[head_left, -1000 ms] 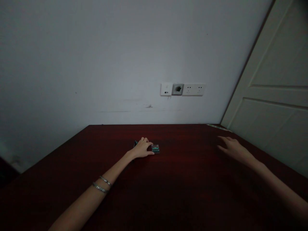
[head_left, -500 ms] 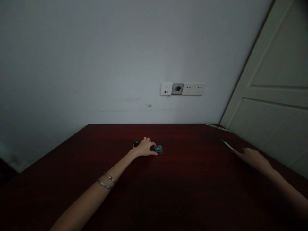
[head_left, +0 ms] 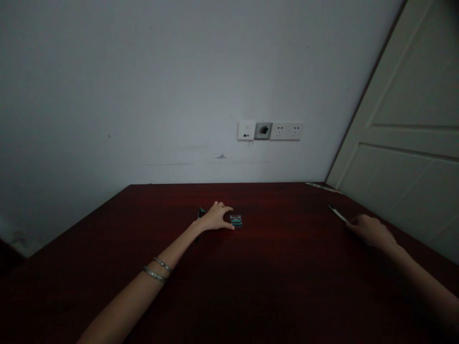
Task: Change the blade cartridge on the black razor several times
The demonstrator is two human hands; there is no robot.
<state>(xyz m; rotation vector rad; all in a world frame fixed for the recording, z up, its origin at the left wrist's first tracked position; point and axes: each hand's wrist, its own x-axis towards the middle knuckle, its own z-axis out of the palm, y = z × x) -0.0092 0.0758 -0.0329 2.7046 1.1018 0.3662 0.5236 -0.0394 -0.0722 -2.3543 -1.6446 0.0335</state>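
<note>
A small clear box with green contents (head_left: pixel 236 220) lies on the dark red table (head_left: pixel 272 267). Just left of it, my left hand (head_left: pixel 215 217) has its thumb and index finger spread apart; the thumb tip is at the box's near corner, and whether it touches I cannot tell. A small dark object (head_left: pixel 201 211) is partly hidden behind my left wrist. On the right side, my right hand (head_left: pixel 371 231) is closed on one end of a slim pale stick with a dark tip (head_left: pixel 338 214). Its exact kind does not show. The tip points away and to the left.
A thin patterned strip (head_left: pixel 322 188) lies at the table's back right corner. The wall (head_left: pixel 179 86) behind carries a row of sockets (head_left: pixel 285 131). A pale panelled door (head_left: pixel 405 157) stands along the right side.
My left index finger has lifted a little away from the clear box, so the gap between finger and thumb is wider. My right hand has barely moved with the stick.
</note>
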